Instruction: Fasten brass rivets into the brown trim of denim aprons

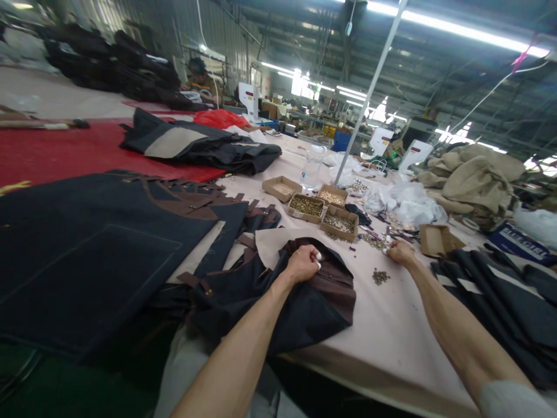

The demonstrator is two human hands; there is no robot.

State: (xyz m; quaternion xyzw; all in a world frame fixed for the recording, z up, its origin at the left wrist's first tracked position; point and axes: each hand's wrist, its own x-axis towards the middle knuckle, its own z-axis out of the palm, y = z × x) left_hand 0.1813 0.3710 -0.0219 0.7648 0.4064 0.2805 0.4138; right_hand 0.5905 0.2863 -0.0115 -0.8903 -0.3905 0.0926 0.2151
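My left hand [303,263] is clenched on a dark denim garment [278,305] with brown trim, bunched on the pale worktable [391,325] in front of me. My right hand [399,252] rests curled on the table — whether it pinches anything I cannot tell — near a small heap of metal rivets [380,276], cardboard trays of rivets [322,212] beyond.

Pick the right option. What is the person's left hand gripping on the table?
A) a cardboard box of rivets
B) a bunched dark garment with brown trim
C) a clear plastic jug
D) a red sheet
B: the left hand is closed in a grip on the bunched dark garment, while the jug and boxes stand farther off.
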